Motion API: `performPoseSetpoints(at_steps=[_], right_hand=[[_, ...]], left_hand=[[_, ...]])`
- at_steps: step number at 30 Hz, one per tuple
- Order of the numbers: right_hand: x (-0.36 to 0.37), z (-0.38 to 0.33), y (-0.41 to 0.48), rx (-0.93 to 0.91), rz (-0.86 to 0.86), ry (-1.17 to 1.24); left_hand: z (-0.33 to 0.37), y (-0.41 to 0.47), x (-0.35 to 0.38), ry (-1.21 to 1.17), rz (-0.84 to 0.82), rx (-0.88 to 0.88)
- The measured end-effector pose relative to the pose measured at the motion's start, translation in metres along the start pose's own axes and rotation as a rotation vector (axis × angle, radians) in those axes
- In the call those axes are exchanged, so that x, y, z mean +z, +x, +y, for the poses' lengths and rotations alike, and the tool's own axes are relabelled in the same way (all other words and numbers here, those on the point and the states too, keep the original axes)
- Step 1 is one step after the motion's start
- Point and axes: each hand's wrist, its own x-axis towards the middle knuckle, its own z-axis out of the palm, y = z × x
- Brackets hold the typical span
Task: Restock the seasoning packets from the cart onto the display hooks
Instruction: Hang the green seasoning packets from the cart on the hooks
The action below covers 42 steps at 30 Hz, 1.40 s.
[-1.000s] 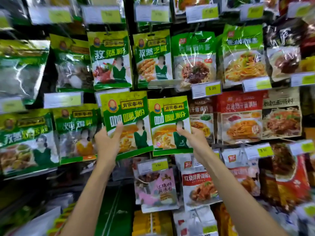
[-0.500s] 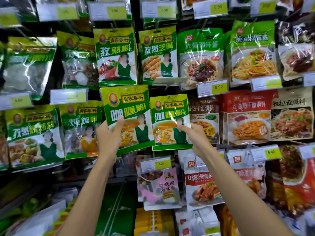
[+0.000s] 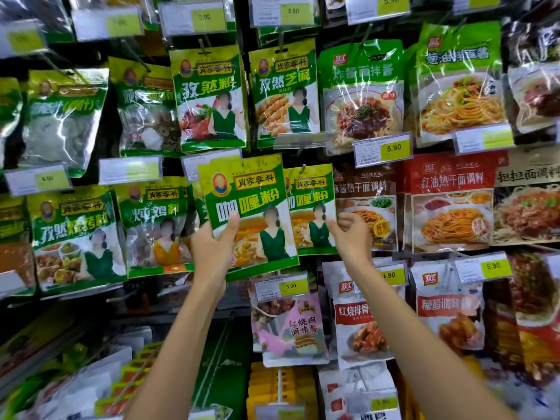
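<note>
Head view. The left hand point(image 3: 212, 253) grips the held packet point(image 3: 251, 207) at its lower left corner, thumb on the front. Over the last second this packet has risen and shifted right. Its right edge now overlaps the hanging packet point(image 3: 313, 204), and its top stands about level with the display hook point(image 3: 303, 168). The right hand point(image 3: 351, 234), apart from the left, pinches the hanging packet's lower right edge. Judged: the held packet is not yet hung, and it probably next has to go onto the hook tip.

Head view faces packet display point(image 3: 363, 189) closely, forward
</note>
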Motion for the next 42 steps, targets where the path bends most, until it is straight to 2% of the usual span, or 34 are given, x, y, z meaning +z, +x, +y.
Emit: performPoseSetpoints(at_steps=[2,3,8,14,16,21,25,31,42], right_hand=[[-0.007,0.001,-0.014,-0.06,0.079,0.067],[-0.008,0.001,-0.02,-0.075,0.063,0.107],[-0.004,-0.017,-0.045,-0.01,-0.282,0.3],[-0.007,-0.019,-0.041,0.025,-0.324,0.327],[-0.009,-0.016,-0.038,0.021,-0.303,0.326],[-0.017,-0.011,-0.022,0.032,-0.253,0.303],[-0.017,-0.017,-0.009,0.02,-0.24,0.275],[-0.012,-0.027,0.002,0.025,-0.204,0.295],[0.009,-0.02,0.013,0.016,-0.079,0.162]], left_hand=[[-0.004,-0.006,0.004,-0.029,-0.01,-0.005],[-0.006,-0.009,0.008,-0.033,-0.024,-0.014],[-0.013,-0.018,0.034,-0.07,-0.131,-0.123],[-0.016,-0.02,0.046,-0.004,-0.192,-0.057],[-0.018,-0.014,0.041,0.059,-0.156,0.04],[0.007,0.026,0.015,0.485,0.22,0.584],[0.023,0.062,0.009,0.74,0.317,0.857],[0.024,0.093,0.007,1.019,0.218,0.921],[0.016,0.098,-0.002,0.928,0.189,0.963]])
